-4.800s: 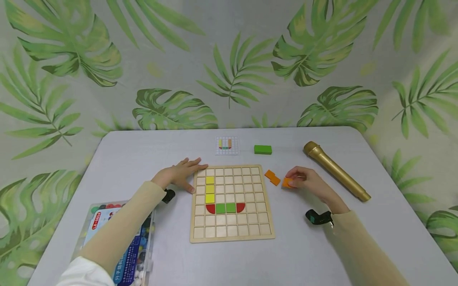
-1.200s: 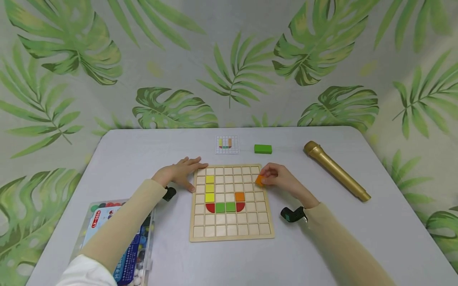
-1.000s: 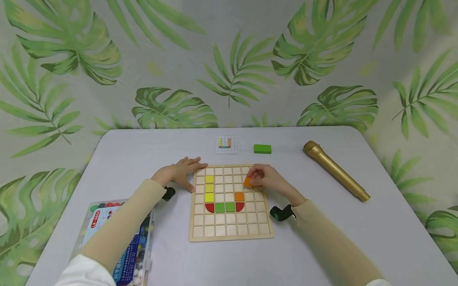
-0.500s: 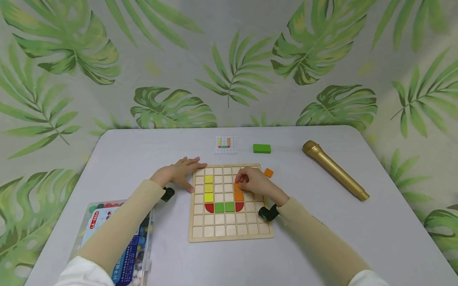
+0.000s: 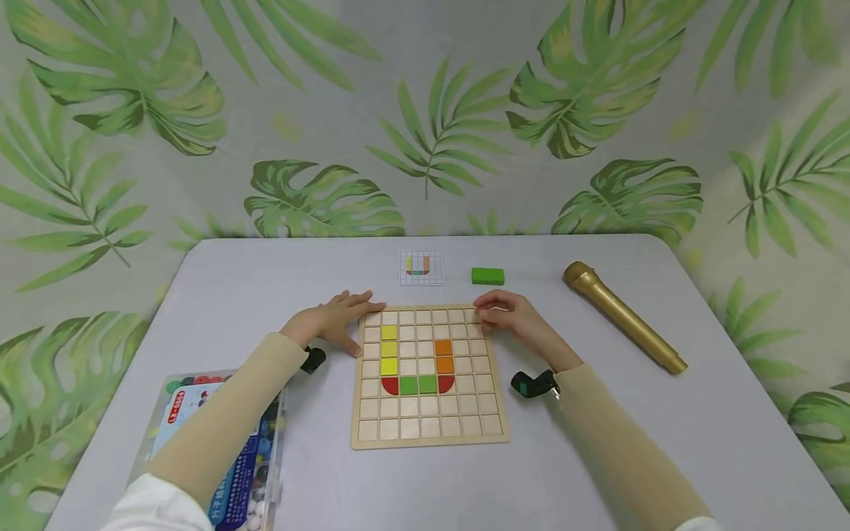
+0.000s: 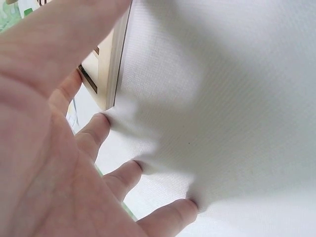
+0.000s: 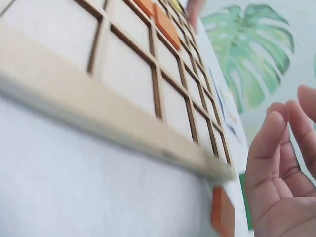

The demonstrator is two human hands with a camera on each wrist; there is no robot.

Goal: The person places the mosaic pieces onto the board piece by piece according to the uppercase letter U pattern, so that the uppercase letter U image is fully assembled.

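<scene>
My left hand [image 5: 332, 322] lies spread at the board's upper left corner, thumb on the left edge and forefinger on the top frame. The wooden grid board [image 5: 430, 445] bears a column of yellow tiles [image 5: 389, 349], two red quarter-round tiles [image 5: 390, 386], two green tiles [image 5: 409, 385] and two stacked orange tiles [image 5: 443, 357]. Over the board's upper right corner hovers my right hand [image 5: 521, 323], its fingers loosely bent with nothing between them. A loose orange tile [image 7: 223, 212] rests on the table just off that corner in the right wrist view; the hand hides it in the head view.
Behind the board lie a small pattern card [image 5: 421, 268] with a coloured U and a green block [image 5: 488, 276]. A gold microphone [image 5: 624, 317] slants at the right. At the left, a clear box [image 5: 272, 472] of coloured pieces sits under the left forearm.
The right hand has carried two orange tiles, one after the other, into grid cells above the right red tile. It has since let go and drawn back rightward. The left hand stays put.
</scene>
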